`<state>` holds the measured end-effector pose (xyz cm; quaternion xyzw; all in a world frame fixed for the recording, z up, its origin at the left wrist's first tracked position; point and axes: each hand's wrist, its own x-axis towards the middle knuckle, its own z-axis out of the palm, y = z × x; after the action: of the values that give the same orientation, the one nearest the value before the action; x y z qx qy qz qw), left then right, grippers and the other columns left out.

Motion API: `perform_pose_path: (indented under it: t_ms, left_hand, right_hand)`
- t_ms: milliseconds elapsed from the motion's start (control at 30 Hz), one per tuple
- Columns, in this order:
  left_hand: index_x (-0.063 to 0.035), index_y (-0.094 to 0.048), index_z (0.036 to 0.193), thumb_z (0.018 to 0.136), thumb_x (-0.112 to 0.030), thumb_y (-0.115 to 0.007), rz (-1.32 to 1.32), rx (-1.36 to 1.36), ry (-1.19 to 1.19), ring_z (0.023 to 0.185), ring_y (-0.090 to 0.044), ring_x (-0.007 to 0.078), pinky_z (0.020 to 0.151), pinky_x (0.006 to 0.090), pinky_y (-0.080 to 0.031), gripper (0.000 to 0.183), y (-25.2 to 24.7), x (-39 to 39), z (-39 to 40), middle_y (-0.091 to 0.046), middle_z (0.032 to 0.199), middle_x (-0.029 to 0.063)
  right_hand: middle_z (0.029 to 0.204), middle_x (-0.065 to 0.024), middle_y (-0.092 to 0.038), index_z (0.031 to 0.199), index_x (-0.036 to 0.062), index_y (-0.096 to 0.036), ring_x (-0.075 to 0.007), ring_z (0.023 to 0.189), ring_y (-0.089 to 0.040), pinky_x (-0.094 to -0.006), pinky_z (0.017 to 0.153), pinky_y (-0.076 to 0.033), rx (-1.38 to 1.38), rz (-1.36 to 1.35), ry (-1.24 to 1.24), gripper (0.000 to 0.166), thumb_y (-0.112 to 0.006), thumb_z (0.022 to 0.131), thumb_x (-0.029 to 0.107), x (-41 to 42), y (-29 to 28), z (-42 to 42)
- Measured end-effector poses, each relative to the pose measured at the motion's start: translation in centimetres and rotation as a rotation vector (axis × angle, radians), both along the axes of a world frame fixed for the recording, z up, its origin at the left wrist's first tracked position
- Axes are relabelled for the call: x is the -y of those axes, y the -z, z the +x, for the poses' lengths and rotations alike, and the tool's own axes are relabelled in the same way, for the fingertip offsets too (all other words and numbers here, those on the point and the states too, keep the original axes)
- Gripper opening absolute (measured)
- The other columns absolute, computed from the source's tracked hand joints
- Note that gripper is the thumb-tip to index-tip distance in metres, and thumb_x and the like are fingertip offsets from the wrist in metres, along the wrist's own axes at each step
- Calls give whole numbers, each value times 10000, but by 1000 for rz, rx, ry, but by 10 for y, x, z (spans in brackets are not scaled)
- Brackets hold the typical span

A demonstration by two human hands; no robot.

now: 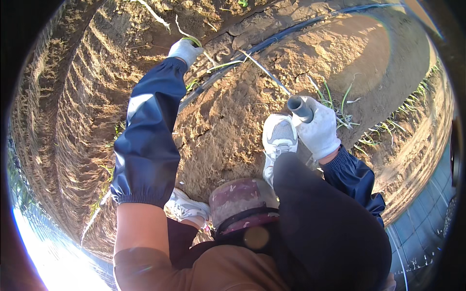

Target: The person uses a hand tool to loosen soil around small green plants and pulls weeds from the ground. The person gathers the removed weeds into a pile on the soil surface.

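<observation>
My left hand [185,51], in a white work glove, is closed around a green-and-white plant stalk [193,39] above the soil. My right hand [320,127], gloved too, grips a grey tubular handle [300,108] beside my shoe. A thin, pale rod [267,72] slants from near that handle toward a black hose [262,46]; whether the two are joined cannot be told. Between the hands, a pale green stalk [225,66] lies across the hose. Uprooted green plants with pale stems [344,120] lie just right of my right hand.
More pulled plants [386,129] line the soil at the right. Another long stalk [154,12] lies at the top. Ridged soil [72,109] runs along the left. My white shoes [279,134] flank a worn maroon padded seat [242,200]. Dark sheeting [418,211] borders the lower right.
</observation>
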<state>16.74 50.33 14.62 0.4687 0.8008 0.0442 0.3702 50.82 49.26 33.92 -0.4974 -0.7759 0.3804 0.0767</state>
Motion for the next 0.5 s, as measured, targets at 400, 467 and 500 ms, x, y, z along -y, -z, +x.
perform_pose_path:
  t_ms: [400,467,500]
  left_hand:
    - [-78,-686,991,779,-397,-654,-120,-116,-109,929,-630,313,811,381,-486,384,98,15,20,-666,984,151]
    - [-77,-683,999,783,-385,-668,-125,-133,-142,923,-630,309,803,374,-483,377,98,20,18,-667,981,148]
    - [-79,-683,1000,782,-386,-667,-132,-129,-153,926,-629,310,803,375,-483,377,99,20,19,-666,983,147]
  right_hand:
    - [764,-120,-658,938,28,-658,-224,706,-664,-281,636,-512,-179,-133,-160,204,-699,760,119,5,30,-15]
    - [762,-117,-657,926,37,-661,-231,705,-663,-290,633,-515,-136,-116,-221,214,-713,743,135,4,25,-20]
    - [763,-118,-657,918,44,-662,-236,698,-661,-298,625,-514,-124,-65,-235,214,-719,737,144,5,29,-20]
